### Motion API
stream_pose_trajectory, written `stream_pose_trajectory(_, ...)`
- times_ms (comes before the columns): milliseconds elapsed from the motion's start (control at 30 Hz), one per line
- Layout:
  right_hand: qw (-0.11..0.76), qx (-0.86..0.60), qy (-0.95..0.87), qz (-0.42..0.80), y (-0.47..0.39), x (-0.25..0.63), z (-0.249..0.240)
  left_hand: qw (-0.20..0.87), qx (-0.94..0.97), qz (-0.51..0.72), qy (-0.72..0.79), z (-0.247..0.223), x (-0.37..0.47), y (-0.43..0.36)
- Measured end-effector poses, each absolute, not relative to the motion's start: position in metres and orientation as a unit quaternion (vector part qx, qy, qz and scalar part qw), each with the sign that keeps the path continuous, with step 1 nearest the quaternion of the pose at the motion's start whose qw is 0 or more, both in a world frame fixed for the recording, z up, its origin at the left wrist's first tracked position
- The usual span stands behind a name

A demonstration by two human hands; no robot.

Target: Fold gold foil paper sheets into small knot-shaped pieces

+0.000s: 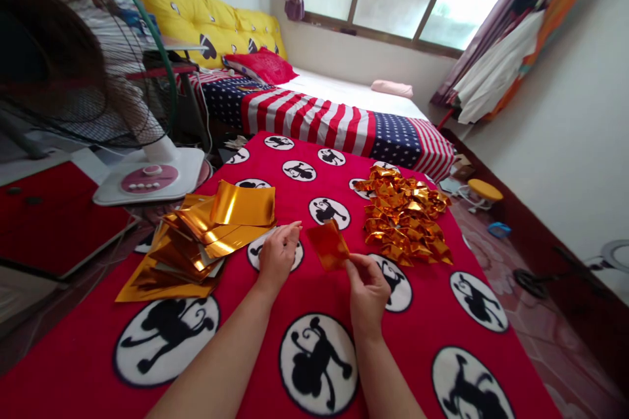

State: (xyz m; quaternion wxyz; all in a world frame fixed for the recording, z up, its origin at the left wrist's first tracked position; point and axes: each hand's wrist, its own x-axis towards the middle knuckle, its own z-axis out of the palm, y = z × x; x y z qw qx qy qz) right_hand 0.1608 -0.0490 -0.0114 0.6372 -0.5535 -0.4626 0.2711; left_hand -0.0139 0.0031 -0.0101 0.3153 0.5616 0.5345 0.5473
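Right hand (367, 289) pinches the folded gold foil piece (329, 245) at its lower right corner, sheet rising up-left toward the open left hand (278, 253) (fingers apart, empty), above the red blanket (422, 314).

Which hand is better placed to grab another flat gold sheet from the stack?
Probably the left hand. It is open, holds nothing and is next to the stack of flat gold sheets. The right hand pinches a gold sheet and sits nearer the folded gold pieces.
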Motion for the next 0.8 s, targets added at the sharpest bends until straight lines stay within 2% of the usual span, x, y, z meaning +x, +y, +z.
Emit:
stream_pose_trajectory(200, 0.632, -0.533, -0.482, 0.290, -0.050, 0.161, -0.007, 0.450, 0.545, 0.540, 0.458, -0.007, -0.003, 0.001)
stream_pose_trajectory(333, 0.625, -0.496, -0.509, 0.323, -0.053, 0.162, -0.006, 0.593, 0.434, 0.567, 0.372, -0.001, 0.001, -0.002)
stream_pose_trajectory(467, 0.630, -0.507, -0.447, 0.382, -0.052, 0.164, -0.009, 0.698, 0.332, 0.565, 0.290, 0.007, 0.001, -0.007)
stream_pose_trajectory(600, 0.615, -0.468, -0.441, 0.456, -0.050, 0.164, -0.010, 0.742, 0.298, 0.545, 0.253, 0.011, 0.001, -0.011)
stream_pose_trajectory(800, 0.591, -0.442, -0.464, 0.490, -0.052, 0.161, -0.005, 0.736, 0.284, 0.555, 0.263, 0.006, 0.002, -0.008)
